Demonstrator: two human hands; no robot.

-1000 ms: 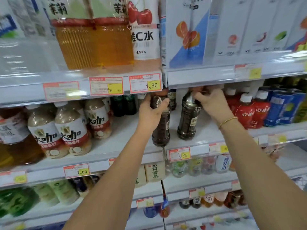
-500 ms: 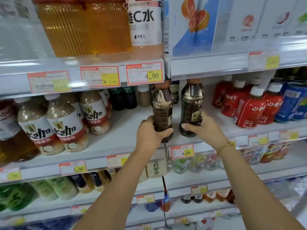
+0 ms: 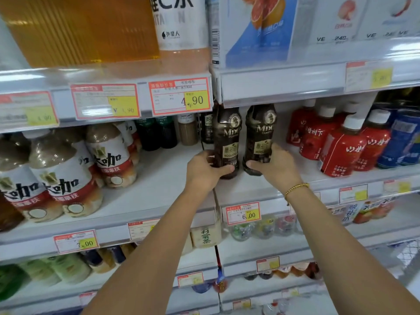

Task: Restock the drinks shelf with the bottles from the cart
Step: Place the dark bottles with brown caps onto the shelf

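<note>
Coffee bottles (image 3: pixel 227 142) upright, necks up

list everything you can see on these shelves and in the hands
dark brown plastic coffee bottles: two, dark brown, middle shelf centre, one per hand
beige red-banded milk coffee bottles: several, beige, middle shelf left
red white-capped plastic bottles: about five, red, middle shelf right
blue drink containers: at least two, blue, middle shelf far right
large amber drink bottles: count unclear, amber, top shelf left
white-labelled pink drink bottle: one, pink, top shelf centre
white and blue cartons: several, white-blue, top shelf right
red-bordered paper price tags: many, red and yellow, shelf edges
gold bead bracelet: one, gold, right wrist
left hand: one, grips left coffee bottle
right hand: one, grips right coffee bottle
</note>
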